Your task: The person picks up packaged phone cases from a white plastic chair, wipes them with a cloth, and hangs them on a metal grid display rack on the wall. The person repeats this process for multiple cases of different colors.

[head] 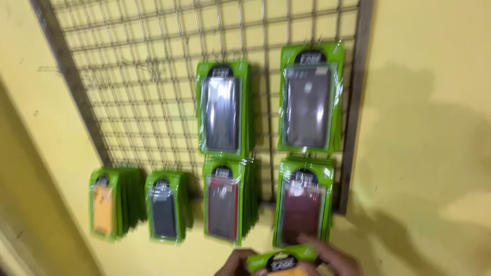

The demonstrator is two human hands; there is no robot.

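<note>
Wire grid panel (153, 76) on yellow wall (424, 128); green phone-case packs (222, 110) hang in stacks on hooks, fronts outward for display. Both hands, left hand (236, 263) and right hand (332, 258), clamp one green pack (281, 261) at bottom edge, just below maroon-case stack (303, 204). Blurred.

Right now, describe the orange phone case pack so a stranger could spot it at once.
Find the wire grid panel on the yellow wall. Along its bottom row of green packs, take the leftmost stack. It alone shows an orange case; its neighbour shows a dark one.
</note>
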